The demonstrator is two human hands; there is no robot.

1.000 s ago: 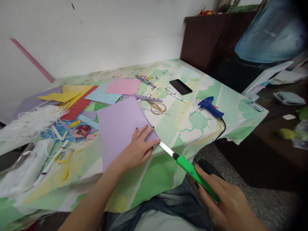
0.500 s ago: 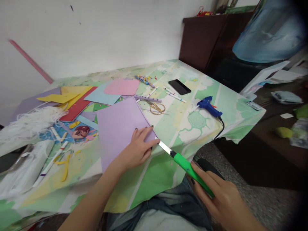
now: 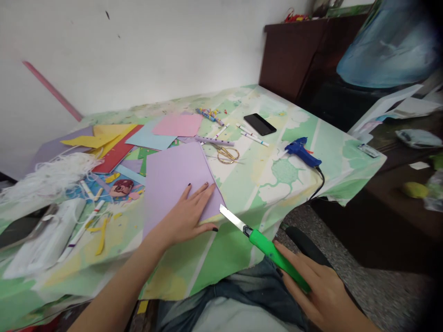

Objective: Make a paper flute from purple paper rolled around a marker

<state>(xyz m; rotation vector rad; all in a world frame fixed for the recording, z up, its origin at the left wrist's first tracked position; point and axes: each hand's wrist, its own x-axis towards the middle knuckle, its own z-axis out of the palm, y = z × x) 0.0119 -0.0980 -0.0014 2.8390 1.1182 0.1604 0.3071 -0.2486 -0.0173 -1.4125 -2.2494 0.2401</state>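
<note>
My left hand (image 3: 188, 214) lies flat with spread fingers on a sheet of purple paper (image 3: 173, 173), near its front right corner. The paper's right edge looks folded over. In my right hand (image 3: 314, 286) is a green utility knife (image 3: 270, 249), gripped by its handle. Its extended metal blade (image 3: 232, 217) points up and left, with the tip at the paper's front right corner; I cannot tell whether it touches. Past the paper's far right edge lie gold-handled scissors (image 3: 226, 155), partly covered by a purple paper tube (image 3: 216, 141).
A blue glue gun (image 3: 302, 152) with a black cord rests on the right, and a black phone (image 3: 259, 124) lies farther back. Several markers (image 3: 254, 138) are nearby. Coloured paper (image 3: 114, 154), white string (image 3: 62, 177) and a white power strip (image 3: 46, 244) crowd the left.
My left fingers have moved left, away from the blade and the paper's corner, and lie flatter. The knife's tip has shifted slightly left and down.
</note>
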